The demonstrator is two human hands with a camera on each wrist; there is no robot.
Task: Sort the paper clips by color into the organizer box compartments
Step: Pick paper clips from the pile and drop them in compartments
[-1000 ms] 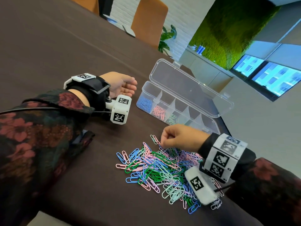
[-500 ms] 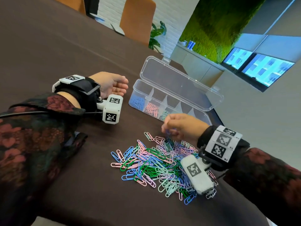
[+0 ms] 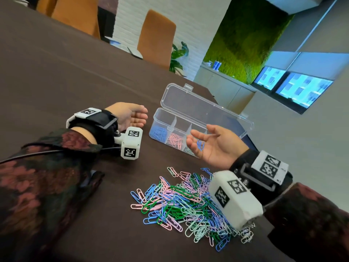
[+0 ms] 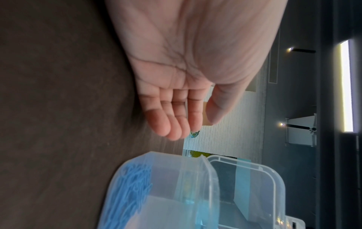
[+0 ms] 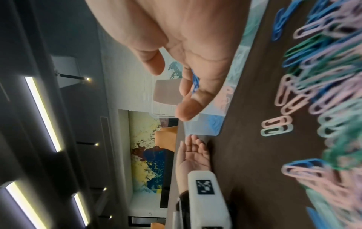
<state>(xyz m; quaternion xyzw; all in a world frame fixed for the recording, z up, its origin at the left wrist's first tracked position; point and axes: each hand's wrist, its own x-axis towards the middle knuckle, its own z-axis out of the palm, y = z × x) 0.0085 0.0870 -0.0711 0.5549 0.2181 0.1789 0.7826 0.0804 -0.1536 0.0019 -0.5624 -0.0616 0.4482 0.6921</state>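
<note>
My right hand is spread palm-up over the box, a blue clip lying on its fingers. My left hand rests relaxed and empty beside the box. Three compartments hold some clips; most remain in the pile below my right wrist. Sorting looks early.

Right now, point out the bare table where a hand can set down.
Bare table beyond the left hand, and a strip between organizer box and clip pile. Crowded: the pile, under the right hand.
</note>
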